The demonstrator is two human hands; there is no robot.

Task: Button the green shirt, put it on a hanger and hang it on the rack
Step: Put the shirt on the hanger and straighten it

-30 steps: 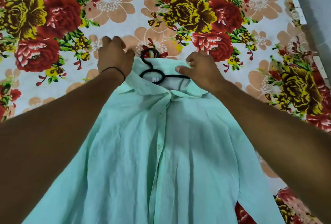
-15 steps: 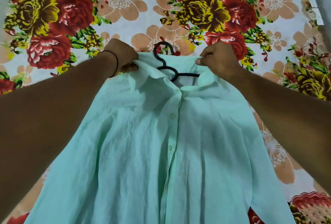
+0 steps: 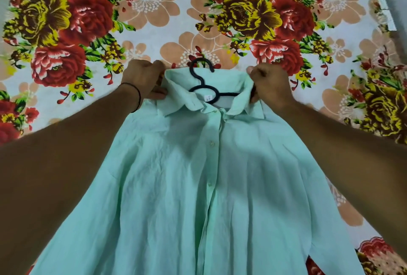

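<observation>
The mint green shirt lies front up on a flowered bedsheet, its placket closed with buttons down the middle. A black hanger sits inside the neck, its hook sticking out above the collar. My left hand pinches the collar's left side at the shoulder. My right hand grips the collar's right side. Both hands hold the shirt top stretched between them. The hanger's arms are hidden under the fabric.
The bedsheet with red, yellow and peach flowers covers the whole surface around the shirt. The bed's edge and grey floor show at the top right. No rack is in view.
Both hands have moved from lying on the collar to gripping its two sides, and they have pulled apart, spreading the collar wider around the hanger.
</observation>
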